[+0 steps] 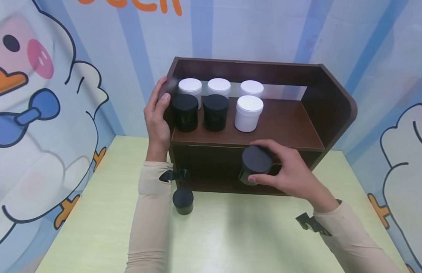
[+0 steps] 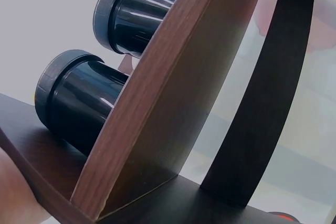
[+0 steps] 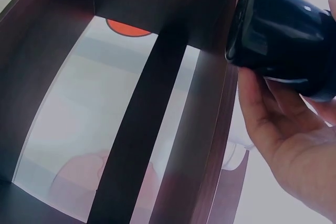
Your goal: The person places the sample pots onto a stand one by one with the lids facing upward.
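Note:
A dark brown wooden shelf unit (image 1: 313, 125) stands on the pale green table (image 1: 238, 242). My right hand (image 1: 286, 172) grips a black jar (image 1: 254, 163) in front of the shelf's lower opening; the right wrist view shows the black jar (image 3: 283, 40) held in the palm beside the shelf wall (image 3: 210, 145). My left hand (image 1: 158, 113) holds the shelf's left side panel. On the upper shelf stand two black jars (image 1: 185, 112) (image 1: 216, 112) and several white jars (image 1: 248, 113). The left wrist view shows both black jars (image 2: 79, 103) behind the panel (image 2: 173, 93).
A smaller black jar (image 1: 183, 201) stands on the table by my left forearm. Cartoon-printed walls close in on the left, back and right. The right half of the upper shelf (image 1: 293, 129) is bare wood.

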`<state>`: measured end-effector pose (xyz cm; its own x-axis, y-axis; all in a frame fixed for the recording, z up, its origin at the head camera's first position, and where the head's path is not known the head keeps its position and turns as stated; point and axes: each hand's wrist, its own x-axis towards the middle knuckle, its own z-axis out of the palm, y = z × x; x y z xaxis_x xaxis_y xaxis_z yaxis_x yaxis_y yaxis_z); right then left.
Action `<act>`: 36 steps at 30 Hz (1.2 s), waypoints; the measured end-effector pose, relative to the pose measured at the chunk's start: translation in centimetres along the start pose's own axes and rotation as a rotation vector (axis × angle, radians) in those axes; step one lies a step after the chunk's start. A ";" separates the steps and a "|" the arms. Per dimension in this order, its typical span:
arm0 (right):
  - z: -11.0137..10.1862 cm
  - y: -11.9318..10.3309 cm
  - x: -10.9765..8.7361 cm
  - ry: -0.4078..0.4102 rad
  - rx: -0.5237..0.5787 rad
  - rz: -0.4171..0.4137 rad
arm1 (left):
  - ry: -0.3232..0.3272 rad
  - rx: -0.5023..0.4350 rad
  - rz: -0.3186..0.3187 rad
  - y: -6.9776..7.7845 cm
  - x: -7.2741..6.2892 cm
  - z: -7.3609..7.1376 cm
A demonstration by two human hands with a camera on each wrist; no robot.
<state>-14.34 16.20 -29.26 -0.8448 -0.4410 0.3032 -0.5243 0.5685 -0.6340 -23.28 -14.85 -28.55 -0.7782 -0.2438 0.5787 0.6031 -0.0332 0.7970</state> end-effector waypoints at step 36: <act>-2.6 -0.7 1.5 0.373 -0.052 0.251 | 0.007 -0.003 -0.009 -0.1 0.0 0.1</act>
<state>-15.52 16.95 -26.49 -0.9224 -0.0100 0.3862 -0.2947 0.6646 -0.6866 -23.36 -14.80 -28.59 -0.7822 -0.2502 0.5706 0.5969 -0.0385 0.8014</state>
